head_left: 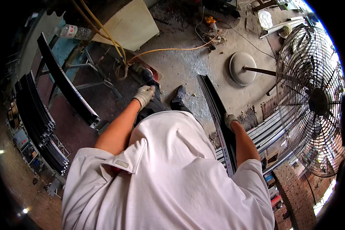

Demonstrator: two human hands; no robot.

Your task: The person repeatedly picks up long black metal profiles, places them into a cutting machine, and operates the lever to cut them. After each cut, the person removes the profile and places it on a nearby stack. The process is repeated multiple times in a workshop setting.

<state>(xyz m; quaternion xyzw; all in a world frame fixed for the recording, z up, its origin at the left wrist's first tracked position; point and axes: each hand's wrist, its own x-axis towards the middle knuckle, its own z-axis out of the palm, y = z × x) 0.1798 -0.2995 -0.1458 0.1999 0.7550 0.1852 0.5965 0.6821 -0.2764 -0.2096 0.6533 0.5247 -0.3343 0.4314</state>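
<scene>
In a pale work glove, my right hand grips the edge of a long black metal profile at my right side. A strip of printed film runs along the profile, and its lower end passes behind my arm and shirt. My left hand, also gloved, is by my left thigh with its fingers curled in and nothing visible in them. To the left, a single black profile lies across a metal stand. Beside it are stacked black profiles with silvery cut ends.
A large caged fan with a round base stands at right, near a bundle of silvery bars. A yellow hose crosses the dusty floor ahead. A plastic bottle lies by a cream panel.
</scene>
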